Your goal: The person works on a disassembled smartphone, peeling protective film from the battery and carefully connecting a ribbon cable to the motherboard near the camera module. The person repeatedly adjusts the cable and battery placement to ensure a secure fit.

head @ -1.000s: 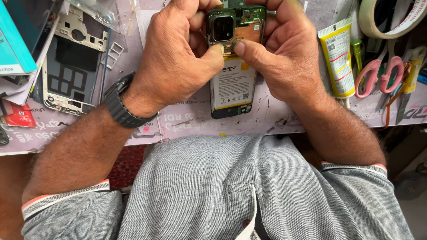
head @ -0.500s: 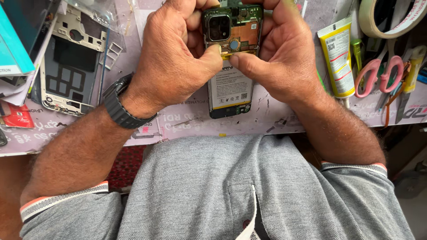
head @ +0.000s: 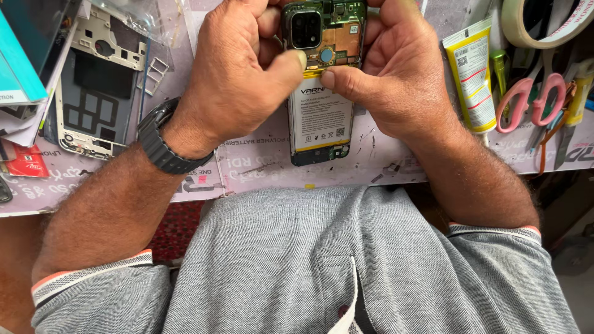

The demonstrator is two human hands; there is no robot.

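An opened smartphone [head: 322,117] with its back cover off lies lengthwise on the work mat [head: 260,167], showing a white battery, a green circuit board and a black camera block at its far end. My left hand [head: 238,74] grips the phone's left side, thumb pressed at the top edge of the battery. My right hand [head: 396,74] grips the right side, its thumb tip meeting the left thumb on the same spot. A dark watch [head: 162,145] sits on my left wrist.
A removed phone frame [head: 93,99] lies at the left beside a teal box [head: 18,55] and a small red card [head: 25,162]. A yellow glue tube [head: 473,74], pink-handled scissors [head: 532,93], a tape roll [head: 547,25] and hand tools crowd the right.
The phone has slid slightly toward the mat's far side in my hands, and both thumbs have come together at the top edge of the battery.
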